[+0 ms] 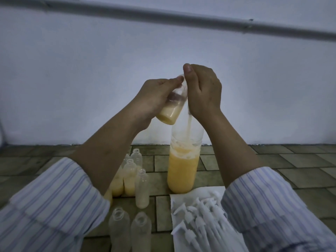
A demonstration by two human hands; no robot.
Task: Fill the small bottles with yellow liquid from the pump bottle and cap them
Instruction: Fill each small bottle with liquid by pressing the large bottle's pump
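Hands (pixel 154 99) (pixel 203 91) hold unlabelled small bottle (pixel 172 106) at pump bottle (pixel 183 168).

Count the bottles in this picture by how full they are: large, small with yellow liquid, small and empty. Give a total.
Large bottle, part full: 1
Small bottles with liquid, one held in the left hand, at least three on the floor: 4
Small empty bottles: 3, counting one at the back that looks empty
Total: 8
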